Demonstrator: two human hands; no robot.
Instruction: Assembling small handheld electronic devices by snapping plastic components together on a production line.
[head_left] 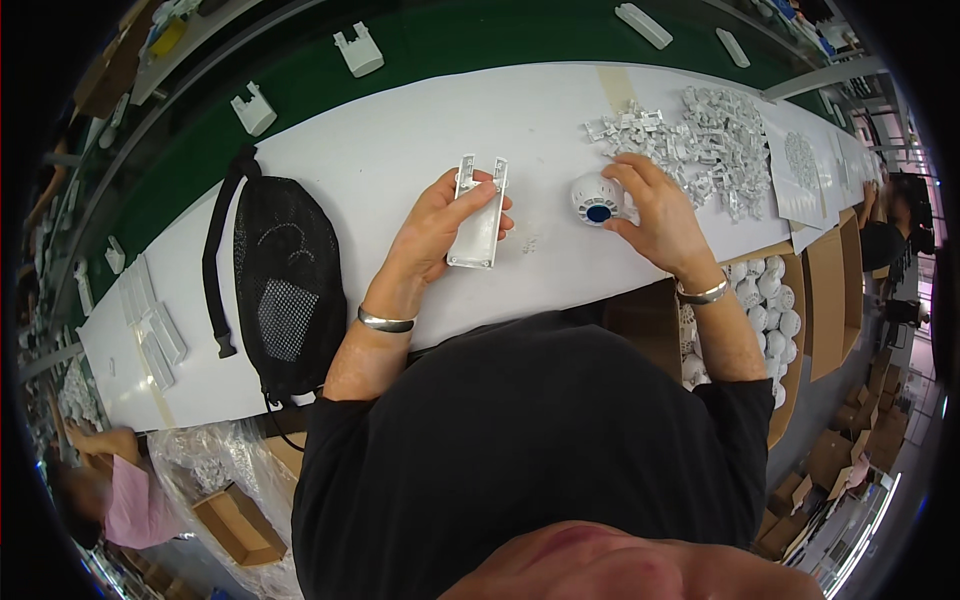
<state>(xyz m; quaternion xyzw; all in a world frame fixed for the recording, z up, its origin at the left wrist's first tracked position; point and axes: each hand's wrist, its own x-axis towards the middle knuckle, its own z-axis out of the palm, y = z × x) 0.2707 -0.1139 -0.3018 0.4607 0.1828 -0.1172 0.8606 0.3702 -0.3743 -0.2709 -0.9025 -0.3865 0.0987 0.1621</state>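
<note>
My left hand [432, 222] is closed around a flat white plastic housing [474, 238] with two prongs at its far end. The thumb lies across its face, just below the prongs. To the right, a round white vented plastic head [588, 190] with a dark blue disc on its near side sits between the thumb and fingers of my right hand [662, 215]. Whether it rests on the table I cannot tell. Between the two hands lie a few tiny clear pieces [529, 245]. Beyond my right hand spreads a heap of small white plastic clips [715, 135].
A black mesh bag [290, 270] lies on the white-covered table [400, 140] at left, near flat white strips [160, 330]. White housings [360, 52] sit on the green belt [300, 75] at the back. A cardboard box of round white parts [770, 310] stands at right. Co-workers are at both sides.
</note>
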